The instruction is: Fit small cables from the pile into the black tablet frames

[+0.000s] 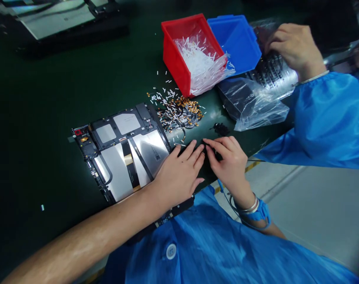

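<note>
Left hand (181,173) spread, opened tablet (130,146) beneath its wrist, and right hand (228,157) pinched, any hold unclear, seem at small-part handling, flex cables (184,116) ahead, the next move calling for steady precision.

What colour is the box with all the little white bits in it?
The box is red. The head view shows it best.
</note>
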### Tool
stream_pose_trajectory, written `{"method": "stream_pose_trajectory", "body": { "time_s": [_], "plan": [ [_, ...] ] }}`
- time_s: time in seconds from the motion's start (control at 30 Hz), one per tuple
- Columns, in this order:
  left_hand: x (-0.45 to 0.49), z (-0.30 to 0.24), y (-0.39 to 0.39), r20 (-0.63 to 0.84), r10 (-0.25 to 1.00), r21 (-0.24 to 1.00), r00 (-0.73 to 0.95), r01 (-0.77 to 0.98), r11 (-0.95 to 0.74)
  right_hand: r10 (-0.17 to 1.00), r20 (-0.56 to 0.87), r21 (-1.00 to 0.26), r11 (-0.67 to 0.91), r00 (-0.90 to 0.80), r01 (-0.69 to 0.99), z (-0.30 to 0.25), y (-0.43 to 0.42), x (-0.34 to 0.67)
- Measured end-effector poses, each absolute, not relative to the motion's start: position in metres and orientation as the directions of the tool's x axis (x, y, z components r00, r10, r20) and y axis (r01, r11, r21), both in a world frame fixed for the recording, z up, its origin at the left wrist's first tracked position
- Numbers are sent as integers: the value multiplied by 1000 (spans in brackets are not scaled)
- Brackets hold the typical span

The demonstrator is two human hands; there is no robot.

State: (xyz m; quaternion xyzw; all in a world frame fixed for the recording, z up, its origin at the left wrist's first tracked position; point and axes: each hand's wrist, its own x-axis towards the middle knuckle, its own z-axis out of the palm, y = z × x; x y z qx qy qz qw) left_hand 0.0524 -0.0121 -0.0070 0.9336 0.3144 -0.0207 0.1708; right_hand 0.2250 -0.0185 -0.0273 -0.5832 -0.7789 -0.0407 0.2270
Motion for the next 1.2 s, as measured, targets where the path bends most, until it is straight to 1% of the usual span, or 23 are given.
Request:
{"method": "stream_pose_trajectory", "body": {
  "time_s": [0.07,0.13,0.2,0.3,0.37,0.43,0.5,0.57,0.63,0.7,0.77,0.8,0.83,0.87,0.9,0.97,1.03,1.1,1.13,1.2],
  "plan": [
    [52,-8,-12,-126,583,302,802,591,-748,920,354,-273,275,-170,922,-20,-7,222],
    [51,-9,-13,-103,588,301,802,589,-750,943,301,-299,234,-141,925,-12,6,214],
    [51,-9,-13,-82,593,300,801,587,-752,964,222,-273,206,-147,940,-4,19,202],
    [50,-9,-13,-55,593,301,803,580,-757,984,56,-187,176,-168,967,3,34,181],
    [50,-9,-13,-48,588,304,808,572,-762,988,-43,-135,144,-151,980,6,40,170],
    [50,-9,-13,-47,585,303,809,570,-764,986,-111,-102,113,-124,988,7,44,164],
    [49,-11,-13,-37,590,293,807,573,-766,983,-151,-99,89,-103,991,8,47,164],
    [49,-13,-14,-9,598,273,802,577,-770,982,-159,-145,74,-97,987,10,48,169],
    [49,-14,-15,61,596,240,801,567,-788,987,-95,-239,100,-126,966,11,45,179],
    [49,-14,-17,190,564,188,803,534,-824,978,86,-291,208,-191,934,10,39,191],
    [49,-12,-19,338,503,137,796,487,-862,912,289,-235,361,-290,902,5,30,202],
    [49,-11,-19,399,474,124,785,466,-876,869,352,-188,430,-348,883,2,24,208],
    [49,-10,-20,447,452,121,772,448,-886,830,384,-156,490,-405,857,-2,19,213],
    [49,-8,-20,480,439,127,760,435,-891,802,397,-152,537,-447,829,-6,13,218],
    [49,-7,-20,497,435,137,751,427,-894,787,406,-175,565,-464,806,-10,8,222],
    [49,-7,-20,499,444,152,744,429,-890,800,438,-252,547,-410,798,-15,1,231],
    [50,-8,-19,466,469,154,750,453,-878,840,470,-310,445,-271,840,-17,-4,240],
    [50,-9,-18,405,520,151,752,506,-849,862,478,-333,355,-168,874,-18,-4,246],
    [50,-10,-17,362,554,151,750,539,-828,867,474,-340,340,-153,877,-19,-4,248],
    [49,-11,-16,256,622,157,740,603,-782,868,464,-347,362,-177,865,-21,-2,248]
  ]
}}
